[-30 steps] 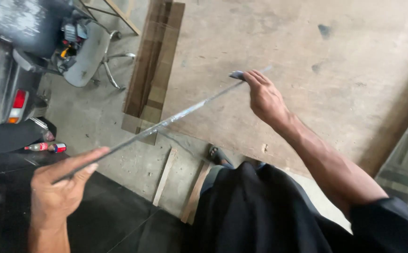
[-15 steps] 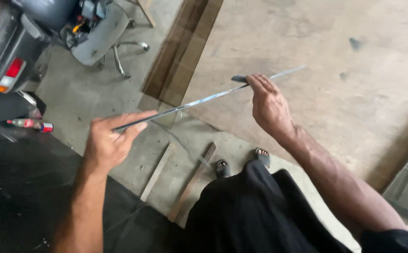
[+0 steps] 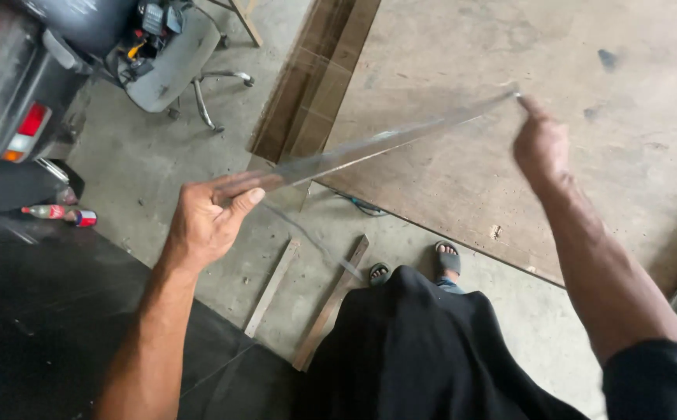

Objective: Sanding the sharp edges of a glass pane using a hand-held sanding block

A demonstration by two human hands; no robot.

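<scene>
As if bridging: strip (image 3: 370, 148) between left hand (image 3: 210, 218), right hand (image 3: 542, 144)

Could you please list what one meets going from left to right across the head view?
Vehicle tail light → bottle → chair → left hand → clear strip → sandalled feet → right hand.

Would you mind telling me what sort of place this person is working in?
Probably a small workshop or garage. The floor is bare concrete, a large plywood sheet and loose wood strips lie on it, and the rear of a vehicle stands nearby. Both hands hold a long clear strip.
</scene>
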